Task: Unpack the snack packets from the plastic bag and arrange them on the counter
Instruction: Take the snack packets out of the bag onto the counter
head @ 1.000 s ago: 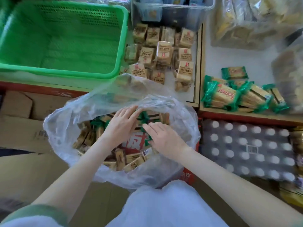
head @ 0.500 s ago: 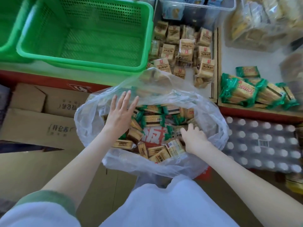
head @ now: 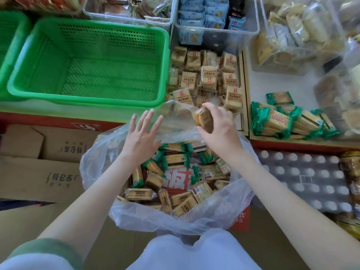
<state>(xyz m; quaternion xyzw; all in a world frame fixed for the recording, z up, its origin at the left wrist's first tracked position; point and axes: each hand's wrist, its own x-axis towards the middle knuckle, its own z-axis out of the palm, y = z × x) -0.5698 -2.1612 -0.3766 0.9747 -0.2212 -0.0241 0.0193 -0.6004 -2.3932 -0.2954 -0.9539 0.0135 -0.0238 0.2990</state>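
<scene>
A clear plastic bag (head: 101, 164) stands open below the counter, holding several brown and green snack packets (head: 175, 160). My right hand (head: 220, 129) grips a brown snack packet (head: 203, 118) above the bag's far rim, close to the pile of brown packets (head: 208, 78) lying on the counter. My left hand (head: 142, 135) hovers over the bag's left side with straight, spread fingers and holds nothing. A group of green packets (head: 272, 121) lies in the counter section to the right.
An empty green basket (head: 93, 61) sits on the counter at the left. Clear bins of other snacks (head: 216, 16) line the back. Cardboard boxes (head: 39, 172) lie at the lower left, and a shrink-wrapped pack of bottles (head: 303, 178) at the right.
My right hand has come up out of the bag with a brown packet and moved toward the counter. My left hand has lifted to the bag's upper rim.
</scene>
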